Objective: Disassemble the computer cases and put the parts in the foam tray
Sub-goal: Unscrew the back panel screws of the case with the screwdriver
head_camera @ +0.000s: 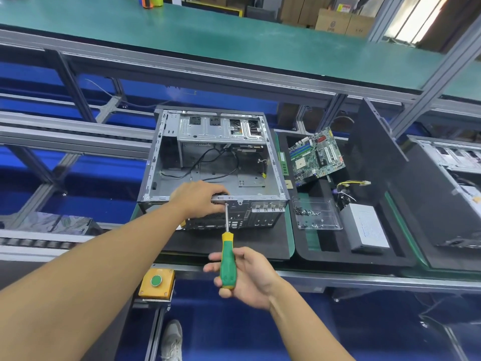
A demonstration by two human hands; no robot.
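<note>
The left hand (200, 199) curls over the rear rim of the open computer case (250, 178), steadying it. The screwdriver (227, 261), tip on 1 rear-panel screw, sits loosely gripped in the right hand (250, 277). Likely step: undoing that screw, which next goes to the foam tray (325, 254) at the case's 3 o'clock. The rim crowds the left fingers, while there is open room at 6 o'clock.

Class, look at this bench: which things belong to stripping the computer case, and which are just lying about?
In the job: open grey metal computer case, gripped by the left hand; green-and-yellow screwdriver in the right hand; black foam tray holding green motherboard, clear screw box, grey power supply.
Lying about: yellow box with green button; brown cardboard boxes.
</note>
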